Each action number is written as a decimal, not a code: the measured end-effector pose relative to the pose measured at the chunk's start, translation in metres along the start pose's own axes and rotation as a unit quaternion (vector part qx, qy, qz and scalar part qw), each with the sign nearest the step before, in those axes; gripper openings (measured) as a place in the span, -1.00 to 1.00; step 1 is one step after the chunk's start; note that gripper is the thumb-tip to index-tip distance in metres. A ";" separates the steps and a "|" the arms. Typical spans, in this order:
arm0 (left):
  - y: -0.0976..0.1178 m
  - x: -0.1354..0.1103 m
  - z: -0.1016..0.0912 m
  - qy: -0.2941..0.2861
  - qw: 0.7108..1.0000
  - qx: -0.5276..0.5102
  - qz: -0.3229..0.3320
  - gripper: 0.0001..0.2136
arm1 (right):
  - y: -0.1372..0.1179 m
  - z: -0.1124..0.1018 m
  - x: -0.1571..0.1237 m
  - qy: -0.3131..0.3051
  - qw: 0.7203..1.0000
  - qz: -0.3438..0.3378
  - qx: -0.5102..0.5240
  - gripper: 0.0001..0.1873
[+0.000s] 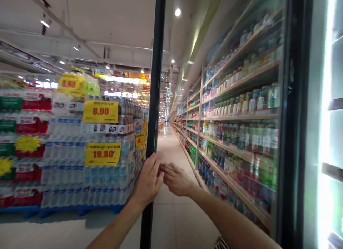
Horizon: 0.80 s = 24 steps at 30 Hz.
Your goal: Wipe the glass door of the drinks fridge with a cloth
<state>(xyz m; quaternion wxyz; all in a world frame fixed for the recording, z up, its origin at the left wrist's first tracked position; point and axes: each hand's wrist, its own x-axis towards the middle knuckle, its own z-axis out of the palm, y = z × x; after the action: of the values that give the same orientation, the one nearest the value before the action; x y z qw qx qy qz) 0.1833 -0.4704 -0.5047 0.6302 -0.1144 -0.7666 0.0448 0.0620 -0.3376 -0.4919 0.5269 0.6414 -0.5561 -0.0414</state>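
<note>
An open glass door (219, 109) fills the right half of the head view. Its dark frame (157, 81) runs from top to bottom near the middle. My left hand (149, 178) is at this frame, its fingers stretched upward and covering part of it. Just to the right, in front of the glass, is my right hand (177, 179), fingers bent and pressed together. A small pale bit shows at its fingertips, too blurred to name. The two hands almost meet; I cannot tell whether they touch.
On the left, packs of bottled drinks (64, 163) stand stacked on a blue pallet (77, 210), with yellow price signs (100, 111). Long shelves of bottles (241, 106) show in the glass. At far right is a lit cooler edge (323, 134). Tiled floor (171, 220) lies below.
</note>
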 end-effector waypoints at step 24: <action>0.021 0.053 0.056 -0.011 1.000 0.009 -0.010 -0.54 | 0.038 -0.025 -0.065 0.004 0.996 0.077 -0.050 -0.43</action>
<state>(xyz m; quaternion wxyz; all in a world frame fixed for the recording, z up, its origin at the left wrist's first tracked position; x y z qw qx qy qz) 0.1216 -0.4331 -0.4696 0.6232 -0.1002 -0.7742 0.0466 0.0282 -0.2662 -0.4883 0.5625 0.5693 -0.5990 -0.0257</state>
